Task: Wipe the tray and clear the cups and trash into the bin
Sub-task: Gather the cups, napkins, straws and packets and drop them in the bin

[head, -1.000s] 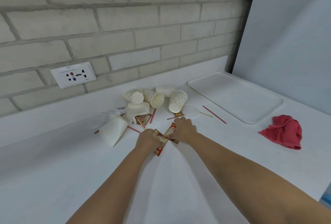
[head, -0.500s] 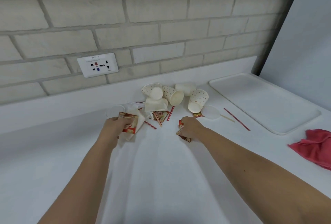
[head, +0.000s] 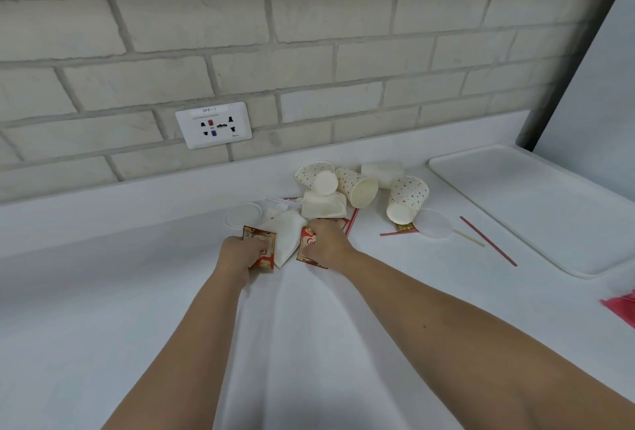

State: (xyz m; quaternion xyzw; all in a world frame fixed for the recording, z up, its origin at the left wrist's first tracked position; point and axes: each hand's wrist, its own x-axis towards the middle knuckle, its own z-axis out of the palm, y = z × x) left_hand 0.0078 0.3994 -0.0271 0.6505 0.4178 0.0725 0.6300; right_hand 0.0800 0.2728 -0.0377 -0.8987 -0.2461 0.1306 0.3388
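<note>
Several dotted paper cups [head: 407,197] lie tipped over on the white counter, mixed with crumpled white napkins [head: 323,206], clear lids [head: 433,223], red straws [head: 488,240] and a wooden stirrer [head: 469,237]. My left hand [head: 240,254] grips a red sachet wrapper [head: 264,235] together with a flattened white paper cup [head: 287,235]. Just to its right, my right hand [head: 328,240] holds another red wrapper [head: 305,244] at the front of the pile. The white tray [head: 536,203] lies bare at the right.
A red cloth [head: 622,306] shows at the right edge of the counter. A brick wall with a socket plate [head: 213,124] stands behind the pile. A grey panel rises behind the tray. No bin is in view.
My left hand has picked up the flat white paper along with its wrapper. My right hand has moved left with its wrapper, close beside the left hand. The view shifted left.
</note>
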